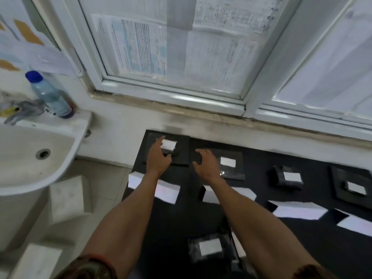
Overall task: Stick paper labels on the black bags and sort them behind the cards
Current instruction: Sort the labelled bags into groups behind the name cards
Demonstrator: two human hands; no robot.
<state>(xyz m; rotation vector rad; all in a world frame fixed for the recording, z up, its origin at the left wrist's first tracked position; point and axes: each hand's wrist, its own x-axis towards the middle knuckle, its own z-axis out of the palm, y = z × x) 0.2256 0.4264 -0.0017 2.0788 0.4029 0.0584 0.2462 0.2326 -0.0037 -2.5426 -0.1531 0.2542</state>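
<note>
— Where do our hands stand?

— Our left hand is over the near part of the black bag at eleven o'clock on the dark table. The forefinger is straight and reaches just beside the bag's white label, and the other fingers are loosely spread. It grips nothing we can see, but we cannot tell whether it touches the bag.

— And the right?

— Our right hand hovers at twelve o'clock with its fingers apart and loosely curled, holding nothing. It sits between that bag and the second bag, which lies label up.

— What else lies about us?

— A third bag at one o'clock and a fourth bag at two, both labelled. A fifth bag lies close to us at six, between our forearms, with its right edge against the right forearm. The white cards run in a row across the table, on our side of the far bags. Our forearms cross over the two leftmost.

— What crowds us?

— The white sink at nine o'clock, just beside the table's left edge. A clear bottle with a blue cap stands on its rim at ten. At twelve, the window rises behind the table, with printed sheets against the glass.
</note>
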